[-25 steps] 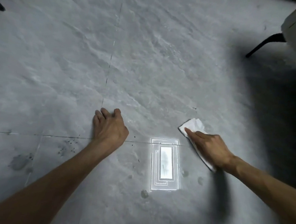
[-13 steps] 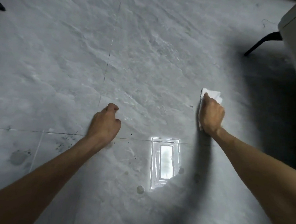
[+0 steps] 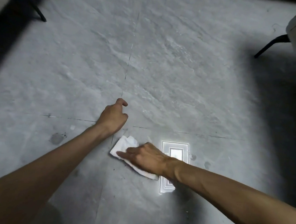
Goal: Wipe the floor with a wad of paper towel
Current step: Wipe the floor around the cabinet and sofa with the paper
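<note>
Pressing down flat, the right hand [image 3: 146, 159] lies on top of the wad of paper towel [image 3: 125, 144]. Its fingers are stretched out toward 9 o'clock and are not curled round the paper. The wad sits on the grey tile floor [image 3: 163, 69], a bit below the middle of the view, and its white crumpled end sticks out past the fingertips.

The left hand [image 3: 113, 117] is at 12 o'clock from the wad, close by but not touching it. Its fingers are curled in and it holds nothing. It looks like it is propped on the floor.

A bright patch of light [image 3: 175, 152] shines on the tile at 3 o'clock from the right hand. A grey spot [image 3: 56, 138] lies well off at 9 o'clock. A black furniture leg [image 3: 271, 45] stands far off at 2 o'clock.

The paper is likely very light and soft. It should slide easily on smooth tile, but it may bunch up or tear if rubbed hard or wet. A flat palm on its middle seems the best hold.

No words or labels can be read anywhere.
</note>
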Demonstrator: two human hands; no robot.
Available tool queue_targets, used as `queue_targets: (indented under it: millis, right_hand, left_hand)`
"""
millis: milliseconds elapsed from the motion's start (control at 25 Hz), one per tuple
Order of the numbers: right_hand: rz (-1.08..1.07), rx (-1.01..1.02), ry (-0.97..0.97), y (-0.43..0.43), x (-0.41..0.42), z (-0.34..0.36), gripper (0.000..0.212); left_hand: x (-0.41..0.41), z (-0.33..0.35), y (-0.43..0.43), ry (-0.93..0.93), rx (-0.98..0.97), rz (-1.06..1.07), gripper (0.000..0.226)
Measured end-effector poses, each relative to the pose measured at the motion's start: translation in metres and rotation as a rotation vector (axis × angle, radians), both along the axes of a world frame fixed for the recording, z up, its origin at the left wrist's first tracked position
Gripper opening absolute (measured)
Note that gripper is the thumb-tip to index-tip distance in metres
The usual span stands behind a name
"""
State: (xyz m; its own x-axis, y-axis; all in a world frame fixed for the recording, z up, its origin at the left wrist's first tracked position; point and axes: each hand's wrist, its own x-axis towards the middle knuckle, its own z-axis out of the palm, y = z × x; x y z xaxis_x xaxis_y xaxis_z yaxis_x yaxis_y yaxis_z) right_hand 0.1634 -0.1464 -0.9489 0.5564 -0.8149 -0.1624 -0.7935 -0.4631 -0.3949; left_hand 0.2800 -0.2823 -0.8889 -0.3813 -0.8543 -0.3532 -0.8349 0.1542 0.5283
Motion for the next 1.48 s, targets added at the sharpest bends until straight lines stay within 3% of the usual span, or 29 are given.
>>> queue_targets:
  millis: [80,200,360,520,720,840,1040,1160,1240,1360,1480]
  right_hand:
    - [-0.285,0.030,0.003,0.008,-0.043,0.009,0.043]
    - [-0.645,0.013,0.181,0.056,-0.149,0.021,0.039]
    - [-1.240,0.030,0.167,0.146,-0.267,0.022,0.034]
    - [-1.379,0.065,0.230,0.189,-0.284,-0.014,0.040]
    - [-1.638,-0.130,0.413,0.142,-0.246,-0.040,0.038]
    - [-1.469,-0.106,0.451,0.115,-0.212,-0.033,0.043]
    - [-0.819,-0.080,0.286,0.069,-0.075,-0.031,0.057]
    - [-0.521,-0.077,0.248,0.077,-0.075,-0.023,0.051]
    - [-0.593,-0.070,0.351,0.107,-0.110,-0.015,0.048]
    - [-0.961,0.126,0.479,0.196,-0.176,-0.006,0.059]
    - [-1.300,0.207,0.409,0.274,-0.163,-0.006,0.063]
  left_hand:
    - [-0.001,-0.001,0.007,-0.012,0.024,-0.056,0.045]
    - [-0.021,-0.003,0.018,-0.011,0.067,-0.182,0.043]
    - [-0.059,-0.013,0.037,0.018,0.086,-0.344,0.042]
    - [-0.076,-0.032,0.051,0.002,0.082,-0.394,0.043]
    - [-0.070,-0.048,0.049,-0.036,0.030,-0.397,0.045]
    - [-0.071,-0.048,0.054,-0.044,0.002,-0.382,0.044]
    - [-0.079,-0.040,0.059,0.006,0.002,-0.410,0.046]
    - [-0.075,-0.040,0.066,-0.016,0.015,-0.410,0.047]
    - [-0.072,-0.042,0.074,-0.012,0.022,-0.438,0.046]
    - [-0.075,-0.045,0.085,-0.001,0.031,-0.466,0.045]
    - [-0.086,-0.045,0.096,0.004,0.008,-0.504,0.043]
